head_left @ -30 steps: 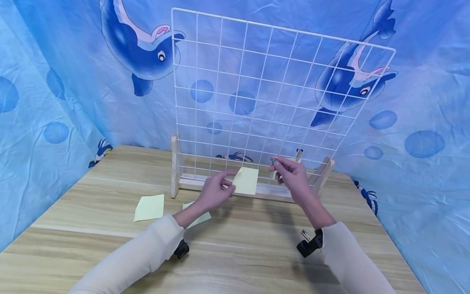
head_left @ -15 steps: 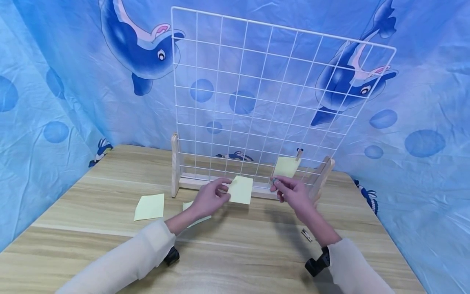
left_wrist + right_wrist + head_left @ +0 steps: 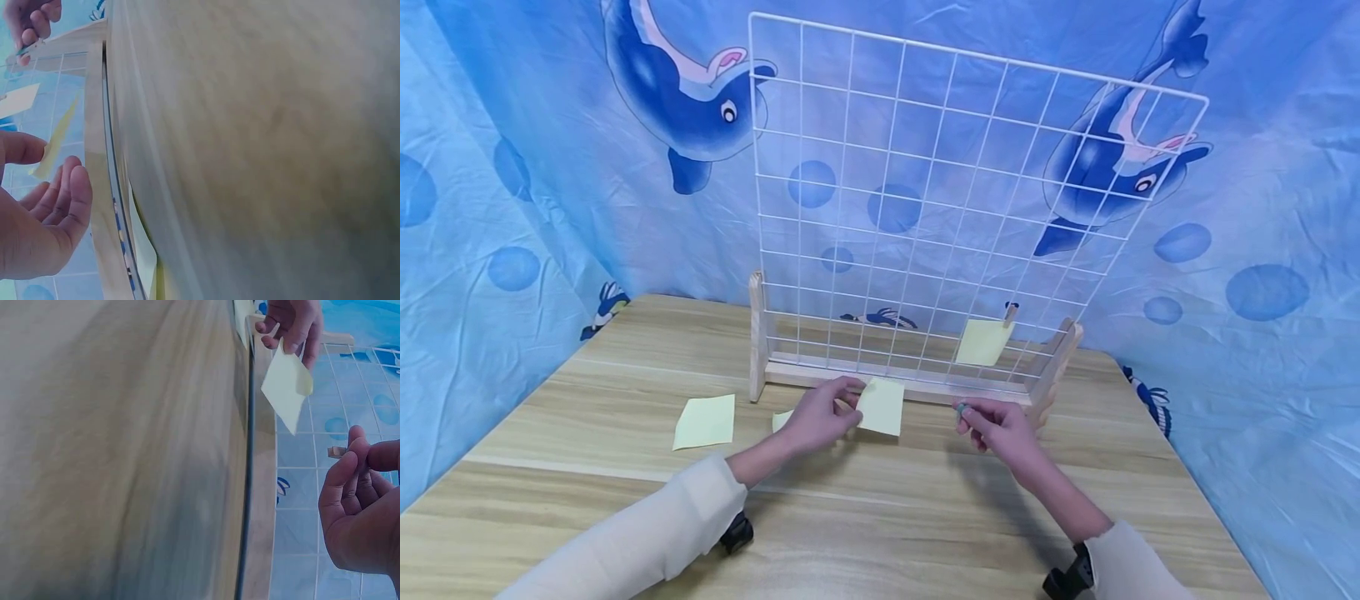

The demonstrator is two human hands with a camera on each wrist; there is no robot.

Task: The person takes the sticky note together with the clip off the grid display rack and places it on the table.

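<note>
My left hand (image 3: pixel 820 419) pinches a pale yellow sticky note (image 3: pixel 882 408) by its left edge, just above the table in front of the wire grid. In the left wrist view the note (image 3: pixel 59 139) appears nearly edge-on beside the thumb. Between the thumb and fingers of my right hand (image 3: pixel 1006 435) is a small clothespin (image 3: pixel 337 452); only its wooden end shows in the right wrist view, and a teal bit in the head view. A second sticky note (image 3: pixel 983 342) hangs on the grid (image 3: pixel 925 204), fixed by a wooden clothespin (image 3: pixel 1011 314).
Another sticky note (image 3: pixel 704 422) lies on the wooden table (image 3: pixel 880 525) at left. One more note (image 3: pixel 781 421) lies partly hidden behind my left hand. A wooden stand (image 3: pixel 757 337) carries the grid, and a blue dolphin-print cloth (image 3: pixel 512 200) surrounds the table.
Both hands have drawn down and back from the grid, the left with its note, the right with its clothespin. The clipped note has come into full view; the right forearm now covers a clothespin on the table.
</note>
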